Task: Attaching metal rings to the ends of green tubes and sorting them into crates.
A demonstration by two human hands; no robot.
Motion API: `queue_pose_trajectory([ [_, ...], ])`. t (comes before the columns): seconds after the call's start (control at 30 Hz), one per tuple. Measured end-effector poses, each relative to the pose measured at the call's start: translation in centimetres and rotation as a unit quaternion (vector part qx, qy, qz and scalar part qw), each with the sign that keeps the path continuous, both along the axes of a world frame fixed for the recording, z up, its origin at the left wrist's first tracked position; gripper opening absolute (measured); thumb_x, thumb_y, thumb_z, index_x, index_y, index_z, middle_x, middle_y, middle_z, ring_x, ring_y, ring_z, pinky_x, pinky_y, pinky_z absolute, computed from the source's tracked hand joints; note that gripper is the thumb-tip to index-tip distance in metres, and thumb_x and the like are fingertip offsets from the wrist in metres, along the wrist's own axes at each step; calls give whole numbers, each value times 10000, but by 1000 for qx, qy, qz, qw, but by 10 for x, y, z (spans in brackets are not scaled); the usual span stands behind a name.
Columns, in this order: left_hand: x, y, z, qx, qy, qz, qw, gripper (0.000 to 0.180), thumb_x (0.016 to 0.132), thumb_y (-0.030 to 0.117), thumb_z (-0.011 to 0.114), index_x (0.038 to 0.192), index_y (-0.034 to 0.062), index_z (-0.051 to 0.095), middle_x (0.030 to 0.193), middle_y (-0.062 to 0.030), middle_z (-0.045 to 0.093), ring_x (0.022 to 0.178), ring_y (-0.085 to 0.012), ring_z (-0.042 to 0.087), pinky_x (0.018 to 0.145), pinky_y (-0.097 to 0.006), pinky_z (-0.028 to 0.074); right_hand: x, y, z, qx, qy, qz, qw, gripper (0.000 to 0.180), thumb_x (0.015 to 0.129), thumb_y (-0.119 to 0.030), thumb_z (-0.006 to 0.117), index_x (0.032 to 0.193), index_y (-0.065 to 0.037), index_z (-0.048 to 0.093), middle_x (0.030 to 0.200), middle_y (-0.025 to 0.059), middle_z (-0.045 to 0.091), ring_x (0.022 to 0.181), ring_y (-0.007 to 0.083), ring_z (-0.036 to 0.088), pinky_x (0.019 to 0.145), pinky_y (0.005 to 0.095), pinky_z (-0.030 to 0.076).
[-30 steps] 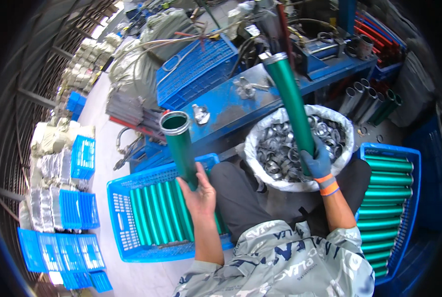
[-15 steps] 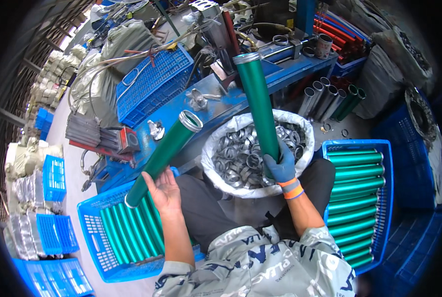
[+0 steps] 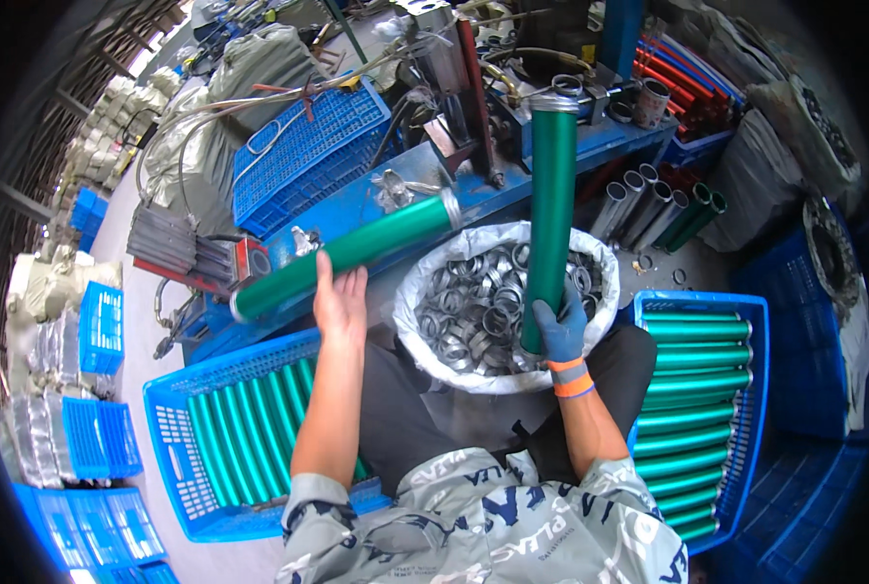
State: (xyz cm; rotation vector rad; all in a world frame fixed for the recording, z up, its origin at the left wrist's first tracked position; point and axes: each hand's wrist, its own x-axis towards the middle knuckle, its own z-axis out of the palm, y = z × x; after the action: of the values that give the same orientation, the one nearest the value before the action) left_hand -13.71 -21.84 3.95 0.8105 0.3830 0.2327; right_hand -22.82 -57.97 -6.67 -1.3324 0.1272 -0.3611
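Observation:
My bare left hand (image 3: 341,304) holds a green metal tube (image 3: 357,245), its thumb against the tube's near side. That tube lies aslant, its silver-ringed end (image 3: 450,208) up to the right. In a blue-grey glove with an orange cuff, my right hand (image 3: 562,333) grips a second green tube (image 3: 553,195) near its lower end. This one stands nearly upright over a white-lined tub (image 3: 407,336) full of loose silver metal rings (image 3: 464,321). A silver ring caps its upper end.
Blue crates of green tubes stand at the left (image 3: 177,506) and right (image 3: 758,389). Beyond the tub runs a blue workbench (image 3: 498,200) with a clamping machine and crumpled scraps. Several bare metal tubes (image 3: 639,204) stand on the floor behind the right crate.
The left tube has swung from steep to flatter, its ringed end moving right and down. The right tube has turned more upright, its top moving right.

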Motion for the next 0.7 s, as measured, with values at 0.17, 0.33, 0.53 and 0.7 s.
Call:
queue_pose_trajectory([
  [0.17, 125, 29, -18, 18, 17, 35, 999, 737, 1047, 453, 844, 1559, 8, 556, 1522, -218, 638, 1447, -369, 622, 1256, -521, 507, -4, 5, 1, 45, 0, -3, 999, 719, 960, -67, 819, 1610, 67, 543, 1410, 123, 705, 1214, 189, 682, 1056, 339, 564],
  [0.33, 186, 58, -54, 2, 82, 68, 994, 689, 1027, 461, 865, 1485, 12, 614, 1418, -227, 695, 1308, -396, 715, 1178, -528, 578, -1, 18, -2, 35, 9, -4, 999, 727, 947, -53, 819, 1608, 71, 544, 1411, 127, 705, 1227, 193, 681, 1060, 344, 565],
  [0.53, 202, 66, -82, -16, 115, 52, 992, 751, 1034, 505, 843, 1527, 5, 578, 1486, -277, 641, 1393, -436, 657, 1224, -566, 535, 4, 20, -17, -9, 13, -7, 1000, 717, 937, -36, 815, 1597, 72, 556, 1406, 129, 709, 1237, 203, 686, 1067, 351, 568],
  [0.7, 192, 78, -79, -6, 105, 54, 993, 828, 999, 600, 842, 1530, 25, 572, 1509, -291, 645, 1430, -452, 640, 1234, -582, 508, 3, 25, -11, 24, 20, -8, 999, 664, 964, 2, 766, 1594, 57, 563, 1406, 129, 716, 1196, 197, 702, 1043, 345, 581],
])
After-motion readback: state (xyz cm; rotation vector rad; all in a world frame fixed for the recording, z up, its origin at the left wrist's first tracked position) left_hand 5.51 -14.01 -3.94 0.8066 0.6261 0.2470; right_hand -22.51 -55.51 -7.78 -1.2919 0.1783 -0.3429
